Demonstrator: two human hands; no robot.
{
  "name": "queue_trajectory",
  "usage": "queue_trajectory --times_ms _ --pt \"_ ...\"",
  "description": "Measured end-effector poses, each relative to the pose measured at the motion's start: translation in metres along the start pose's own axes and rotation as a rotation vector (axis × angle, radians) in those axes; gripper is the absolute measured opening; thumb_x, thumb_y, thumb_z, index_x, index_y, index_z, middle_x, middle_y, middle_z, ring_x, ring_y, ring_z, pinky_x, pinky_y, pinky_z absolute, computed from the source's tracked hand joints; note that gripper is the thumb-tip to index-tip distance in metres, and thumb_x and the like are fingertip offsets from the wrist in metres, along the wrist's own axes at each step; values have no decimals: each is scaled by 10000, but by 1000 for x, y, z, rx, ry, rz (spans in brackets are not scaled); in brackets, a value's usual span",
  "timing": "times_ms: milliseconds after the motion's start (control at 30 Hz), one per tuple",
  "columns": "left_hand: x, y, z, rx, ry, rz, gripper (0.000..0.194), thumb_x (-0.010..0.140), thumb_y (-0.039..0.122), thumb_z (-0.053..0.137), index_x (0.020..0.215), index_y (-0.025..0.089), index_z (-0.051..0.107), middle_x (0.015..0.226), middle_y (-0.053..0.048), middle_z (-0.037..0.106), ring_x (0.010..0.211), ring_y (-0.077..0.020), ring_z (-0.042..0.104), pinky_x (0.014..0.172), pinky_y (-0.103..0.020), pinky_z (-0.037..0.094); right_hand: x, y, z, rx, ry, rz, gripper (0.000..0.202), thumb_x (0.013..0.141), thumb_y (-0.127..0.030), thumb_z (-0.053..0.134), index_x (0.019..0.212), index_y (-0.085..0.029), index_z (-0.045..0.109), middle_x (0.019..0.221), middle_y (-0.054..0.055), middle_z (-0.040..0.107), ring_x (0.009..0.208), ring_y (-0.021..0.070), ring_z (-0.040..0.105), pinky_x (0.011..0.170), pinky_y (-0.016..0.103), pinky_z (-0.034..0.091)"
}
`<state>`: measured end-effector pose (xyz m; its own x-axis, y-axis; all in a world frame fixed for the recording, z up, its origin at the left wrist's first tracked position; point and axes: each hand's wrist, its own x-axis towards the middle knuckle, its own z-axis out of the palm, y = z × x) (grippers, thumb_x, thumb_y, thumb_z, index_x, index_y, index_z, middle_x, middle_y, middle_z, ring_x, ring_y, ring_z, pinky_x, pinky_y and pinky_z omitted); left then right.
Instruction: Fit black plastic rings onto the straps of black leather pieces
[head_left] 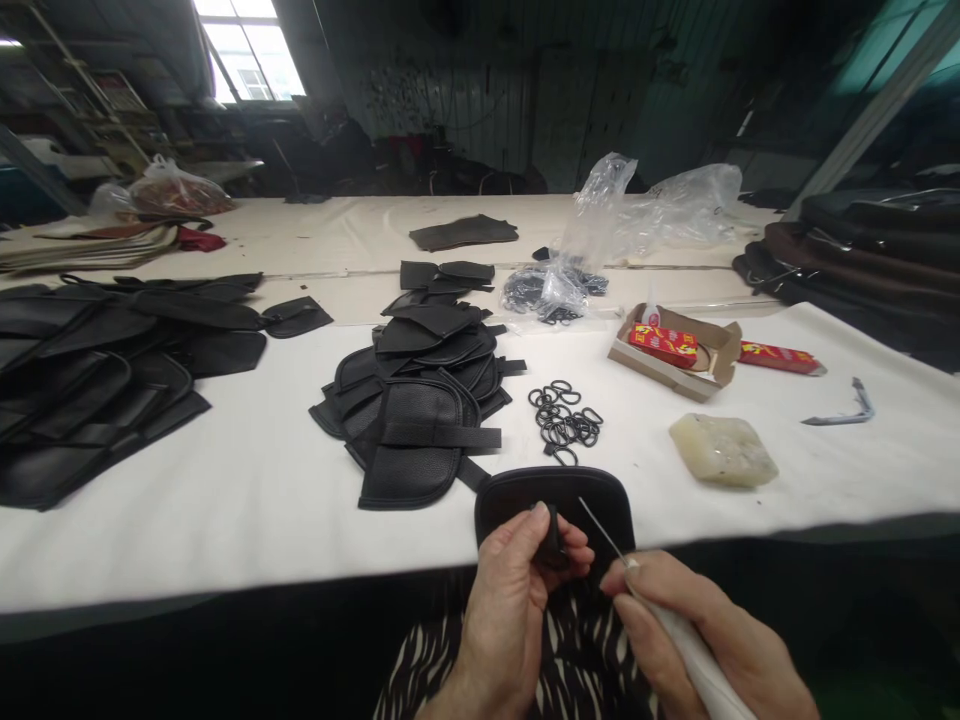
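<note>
At the table's front edge lies a black leather piece with a rounded border. My left hand is closed over it, pinching a small black strap between thumb and fingers. To the right, my right hand grips a tool with a pale wrapped handle; its thin metal tip points up and left above the black piece. The tip and the strap are apart. Several black metal rings lie just beyond the piece. A pile of similar black leather pieces sits to the left.
Another black pile covers the far left. On the right are a cardboard box with red packets, a yellowish block and a bent metal tool. Clear plastic bags and dark stacked bags stand farther back.
</note>
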<state>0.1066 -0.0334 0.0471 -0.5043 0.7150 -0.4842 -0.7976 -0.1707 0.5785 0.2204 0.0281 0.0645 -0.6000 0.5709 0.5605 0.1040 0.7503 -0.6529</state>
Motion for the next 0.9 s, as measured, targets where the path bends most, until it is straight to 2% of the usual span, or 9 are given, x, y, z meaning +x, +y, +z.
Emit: queue_trajectory --times_ms 100,200,300,367,467,533,633,767,900 --pt "0 0 0 -21 -10 10 200 771 282 638 702 97 673 693 -64 666 642 -143 609 671 -267 487 -2 7 14 -141 86 -27 181 898 -303 515 782 -213 622 647 12 696 503 129 659 503 160 529" --pt "-1 -1 -1 -43 -2 17 177 755 271 661 694 105 675 675 -48 651 648 -130 592 650 -243 481 -4 14 26 -201 175 -89 121 897 -221 518 909 -203 637 764 28 732 571 146 689 577 191 566" --pt "0 -2 -2 -73 37 19 154 736 263 688 672 128 651 649 -5 606 635 -99 554 620 -207 455 -3 24 32 -209 64 -231 186 906 -200 460 957 -182 639 919 56 729 702 159 710 633 182 579" --pt "0 -3 -3 -65 32 8 183 736 275 691 642 135 620 624 16 558 601 -84 514 578 -195 428 -2 29 34 -251 23 -295 187 903 -205 463 922 -165 645 921 75 728 719 165 711 630 171 578" --pt "-1 -3 -5 5 -28 -9 243 763 326 658 634 133 589 601 24 506 558 -76 458 538 -196 389 -3 31 36 -294 66 -309 144 886 -172 497 884 -137 637 905 118 726 709 179 712 643 191 580" --pt "0 -4 -8 68 -43 0 260 776 350 640 651 131 578 606 23 496 556 -72 437 542 -192 373 -4 29 39 -307 40 -326 157 895 -173 488 865 -123 634 910 147 720 687 183 712 615 197 581" --pt "1 -7 -13 164 -37 29 269 789 364 624 674 129 562 624 26 481 571 -66 405 548 -185 347 -3 25 42 -327 8 -349 231 927 -206 451 818 -120 636 885 172 719 610 170 705 543 186 568" --pt "1 -8 -17 232 -28 49 273 795 374 613 691 128 554 629 28 465 585 -72 389 552 -193 329 3 17 43 -319 40 -342 367 957 -239 395 696 -126 627 793 182 722 499 152 677 463 176 538" --pt "-1 -6 -15 227 -48 49 272 786 375 620 689 127 564 621 24 482 572 -75 404 547 -199 332 5 12 42 -324 31 -348 394 958 -242 387 673 -117 630 798 200 717 494 147 673 489 176 543"
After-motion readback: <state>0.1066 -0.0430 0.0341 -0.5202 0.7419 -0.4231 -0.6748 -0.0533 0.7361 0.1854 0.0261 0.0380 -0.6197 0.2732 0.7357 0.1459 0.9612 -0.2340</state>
